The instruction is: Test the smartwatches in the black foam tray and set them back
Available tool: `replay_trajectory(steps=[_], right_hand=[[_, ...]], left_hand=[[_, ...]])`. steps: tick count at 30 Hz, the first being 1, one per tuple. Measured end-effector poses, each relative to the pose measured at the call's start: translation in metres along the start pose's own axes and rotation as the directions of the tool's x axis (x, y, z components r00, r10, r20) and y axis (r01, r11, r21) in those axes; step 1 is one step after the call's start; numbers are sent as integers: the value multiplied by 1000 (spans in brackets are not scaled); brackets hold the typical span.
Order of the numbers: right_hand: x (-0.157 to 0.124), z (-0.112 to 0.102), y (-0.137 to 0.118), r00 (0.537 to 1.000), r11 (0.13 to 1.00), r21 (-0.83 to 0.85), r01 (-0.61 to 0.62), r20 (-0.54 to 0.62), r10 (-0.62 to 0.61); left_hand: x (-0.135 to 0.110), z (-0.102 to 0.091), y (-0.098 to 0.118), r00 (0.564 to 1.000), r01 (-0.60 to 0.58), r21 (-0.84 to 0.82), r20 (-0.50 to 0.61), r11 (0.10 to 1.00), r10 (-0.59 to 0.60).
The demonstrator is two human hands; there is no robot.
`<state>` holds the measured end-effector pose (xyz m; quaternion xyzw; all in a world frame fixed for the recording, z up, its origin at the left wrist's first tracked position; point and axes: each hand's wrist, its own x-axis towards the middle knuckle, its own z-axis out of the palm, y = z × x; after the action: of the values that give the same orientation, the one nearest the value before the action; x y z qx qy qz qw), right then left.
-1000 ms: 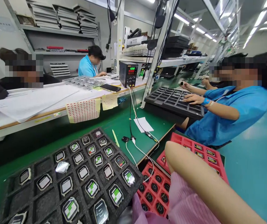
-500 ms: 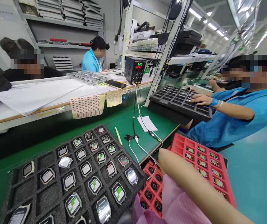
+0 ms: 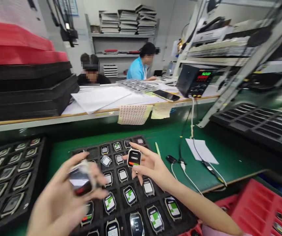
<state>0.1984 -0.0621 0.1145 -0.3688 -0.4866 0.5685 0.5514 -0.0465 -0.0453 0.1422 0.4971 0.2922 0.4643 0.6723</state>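
Observation:
My left hand (image 3: 59,200) is raised at the lower left, fingers curled round a watch body (image 3: 79,181) with a dark screen; both are smeared by motion. My right hand (image 3: 150,167) hovers over the black foam tray (image 3: 192,219) and pinches another watch body (image 3: 134,158), whose screen shows a red and green bar. The tray holds several watch bodies in its pockets, many with lit green and white screens.
A second black tray (image 3: 42,164) of watch bodies lies at the left. Red trays (image 3: 259,203) sit at the lower right, an empty black tray (image 3: 259,121) at the right. A power supply (image 3: 195,80), cables, a paper slip (image 3: 201,150), stacked foam trays (image 3: 27,88) and two seated people lie beyond.
The view has swung left. Both my hands have come up over the black tray, each now holding a watch body; earlier only my right forearm showed, low at the right.

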Motion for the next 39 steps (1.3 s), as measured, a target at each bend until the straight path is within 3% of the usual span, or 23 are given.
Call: replay_trajectory(steps=[6, 12, 17, 25, 31, 39], right_hand=[[7, -1, 6, 999, 1000, 6, -2, 49, 1], [11, 0, 14, 998, 989, -147, -16, -68, 6], [10, 3, 12, 994, 974, -220, -47, -109, 23], [6, 4, 11, 998, 992, -124, -35, 42, 40], [5, 7, 12, 998, 985, -163, -54, 8, 56], [8, 0, 23, 998, 995, -84, -56, 29, 58]], left_hand=[[43, 17, -31, 989, 147, -44, 40, 988, -145], [49, 7, -55, 975, 127, -50, 192, 991, -115], [47, 4, -59, 963, 77, -75, 263, 994, -55], [50, -2, -60, 981, 63, -69, 185, 996, -49], [49, -2, -58, 980, 29, -58, 199, 998, -17], [48, -2, -57, 982, 36, -13, 185, 999, -33]])
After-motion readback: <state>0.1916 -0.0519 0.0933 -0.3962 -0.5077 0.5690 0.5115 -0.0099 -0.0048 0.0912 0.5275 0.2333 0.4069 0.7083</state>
